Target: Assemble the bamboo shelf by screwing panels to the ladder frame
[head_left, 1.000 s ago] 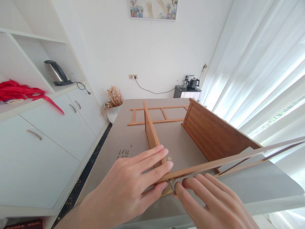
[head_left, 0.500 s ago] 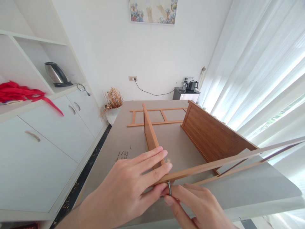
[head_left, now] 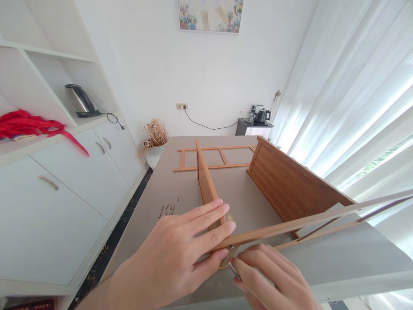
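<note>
A brown rectangular wooden panel (head_left: 205, 176) stood on its long edge from mid-frame to lower centre. A light-brown wooden ladder-shaped side piece (head_left: 284, 227) met its near end, stretching to the right edge. A slim silver metal tool (head_left: 232, 269), partly hidden, slanted just below that corner.

From my seat I could read no text, brand, number or sign. Low down, well to the left of the left hand (head_left: 185, 254), a dark red item (head_left: 32, 305) bore marks like lettering, cut off and too small for me to make out. On the kettle (head_left: 77, 99), farther off on that side, I could read nothing.
</note>
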`<state>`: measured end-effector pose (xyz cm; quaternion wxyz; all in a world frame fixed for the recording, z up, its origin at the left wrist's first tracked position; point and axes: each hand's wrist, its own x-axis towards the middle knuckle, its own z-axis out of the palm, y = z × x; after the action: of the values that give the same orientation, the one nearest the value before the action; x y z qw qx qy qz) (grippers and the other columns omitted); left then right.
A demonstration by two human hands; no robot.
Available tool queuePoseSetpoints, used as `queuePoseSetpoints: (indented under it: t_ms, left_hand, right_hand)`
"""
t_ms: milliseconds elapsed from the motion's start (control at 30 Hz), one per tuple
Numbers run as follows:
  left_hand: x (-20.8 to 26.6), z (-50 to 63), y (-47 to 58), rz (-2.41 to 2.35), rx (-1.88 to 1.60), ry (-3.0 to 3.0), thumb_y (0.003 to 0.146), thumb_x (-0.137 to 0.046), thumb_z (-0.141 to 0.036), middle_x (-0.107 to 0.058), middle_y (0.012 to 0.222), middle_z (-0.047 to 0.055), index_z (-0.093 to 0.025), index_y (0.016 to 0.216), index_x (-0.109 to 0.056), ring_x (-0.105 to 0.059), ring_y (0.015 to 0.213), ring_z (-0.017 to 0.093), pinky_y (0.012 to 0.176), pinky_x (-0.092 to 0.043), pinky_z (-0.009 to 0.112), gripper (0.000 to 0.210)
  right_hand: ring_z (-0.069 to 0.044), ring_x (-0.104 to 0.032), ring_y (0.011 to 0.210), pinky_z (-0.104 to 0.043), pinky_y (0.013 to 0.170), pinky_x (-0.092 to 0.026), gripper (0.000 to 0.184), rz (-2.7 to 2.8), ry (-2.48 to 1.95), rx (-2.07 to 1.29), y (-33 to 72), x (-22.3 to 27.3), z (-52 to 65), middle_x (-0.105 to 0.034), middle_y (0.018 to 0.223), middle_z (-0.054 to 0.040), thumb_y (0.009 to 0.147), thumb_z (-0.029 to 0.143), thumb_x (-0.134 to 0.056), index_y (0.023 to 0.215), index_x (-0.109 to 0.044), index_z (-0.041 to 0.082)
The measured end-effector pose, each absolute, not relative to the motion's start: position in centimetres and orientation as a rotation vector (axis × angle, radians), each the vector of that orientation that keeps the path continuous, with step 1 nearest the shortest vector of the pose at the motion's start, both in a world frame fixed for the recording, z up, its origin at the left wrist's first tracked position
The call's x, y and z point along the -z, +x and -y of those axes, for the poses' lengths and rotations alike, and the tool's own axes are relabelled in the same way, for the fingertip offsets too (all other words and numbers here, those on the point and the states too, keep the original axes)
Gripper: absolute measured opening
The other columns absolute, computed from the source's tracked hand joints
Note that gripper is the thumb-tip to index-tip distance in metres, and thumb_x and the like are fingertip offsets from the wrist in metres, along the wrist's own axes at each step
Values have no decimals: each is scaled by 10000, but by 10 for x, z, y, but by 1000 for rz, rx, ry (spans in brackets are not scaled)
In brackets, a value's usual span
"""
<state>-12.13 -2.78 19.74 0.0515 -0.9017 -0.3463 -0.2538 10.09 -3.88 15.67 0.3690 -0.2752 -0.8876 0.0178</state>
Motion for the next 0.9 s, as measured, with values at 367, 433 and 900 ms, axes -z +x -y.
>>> queuePoseSetpoints:
  t_ms: [367, 433, 900]
  left_hand:
    - [-197, 28, -121, 1048, 781, -2737, 947, -524, -225, -580, 1384, 84, -193, 1248, -613, -531, 1300, 215, 940, -569, 292, 315]
    - [-197, 27, -121, 1043, 784, -2736, 947, -522, -219, -581, 1382, 83, -190, 1245, -613, -529, 1302, 212, 947, -566, 295, 313]
    - [-196, 28, -121, 1064, 798, -2748, 938, -541, -227, -580, 1384, 77, -196, 1243, -613, -529, 1301, 212, 968, -554, 292, 315]
  right_hand:
    - [-141, -544, 658, -255, 646, -458, 304, 2443, -793, 341, 115, -177, 34, -554, 717, -26, 901, 50, -388, 934, -647, 205]
    - [-146, -539, 670, -262, 649, -452, 313, 2457, -787, 323, 115, -176, 33, -556, 736, -32, 901, 52, -375, 959, -644, 200]
    - [-159, -547, 692, -276, 656, -463, 266, 2555, -817, 167, 122, -187, 35, -570, 786, -53, 946, 154, -390, 1032, -639, 191]
